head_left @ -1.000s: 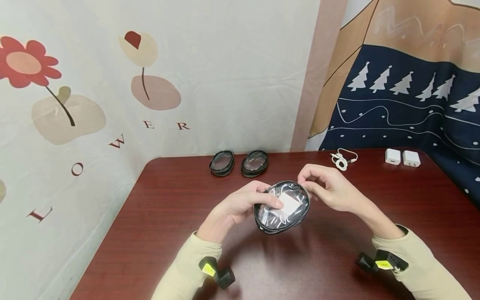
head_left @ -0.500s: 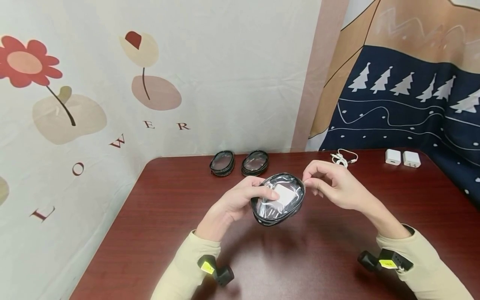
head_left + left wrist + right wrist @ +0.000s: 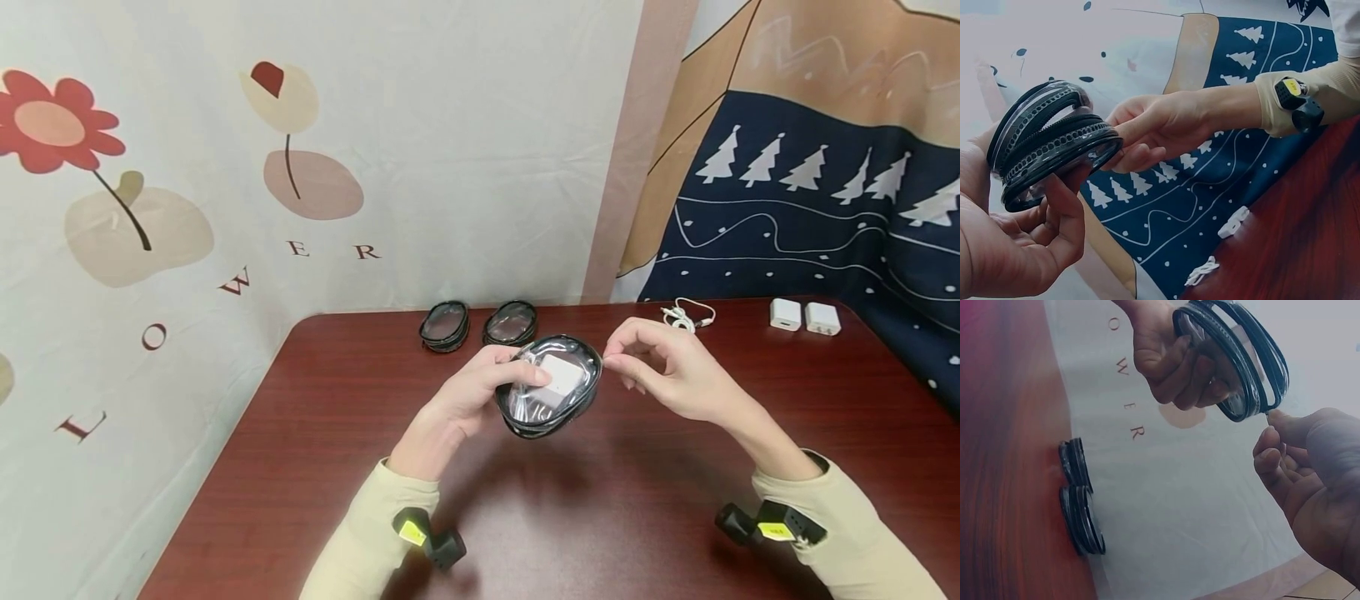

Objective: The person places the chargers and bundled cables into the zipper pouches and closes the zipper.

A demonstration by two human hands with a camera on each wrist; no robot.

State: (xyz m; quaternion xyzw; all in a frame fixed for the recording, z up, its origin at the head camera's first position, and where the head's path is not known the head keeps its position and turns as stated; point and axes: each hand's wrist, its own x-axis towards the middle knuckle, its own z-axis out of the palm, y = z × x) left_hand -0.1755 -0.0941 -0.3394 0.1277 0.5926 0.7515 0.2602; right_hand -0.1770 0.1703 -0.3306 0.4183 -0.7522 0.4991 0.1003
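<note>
A small oval zip pouch [image 3: 542, 410] with clear faces and black trim is held up above the table. My left hand [image 3: 472, 396] grips its left side, thumb on the clear front and fingers curled behind. Through the front shows a white square object [image 3: 564, 375]. In the left wrist view the pouch [image 3: 1054, 140] has its zip parted, with a gap between the two toothed edges. At its right edge my right hand [image 3: 663, 367] pinches the zipper pull with thumb and forefinger; the right wrist view shows these fingertips [image 3: 1279, 419] at the gap's lower end.
Two similar pouches [image 3: 444, 325] lie side by side at the table's back edge. Farther right are a coiled white cable [image 3: 681, 319] and two white charger blocks [image 3: 785, 313]. A printed cloth [image 3: 480, 167] hangs behind the reddish-brown table [image 3: 315, 467].
The left hand has carried the pouch slightly up and to the left. My right hand has shifted a little up and right, its fingertips staying at the pouch's edge.
</note>
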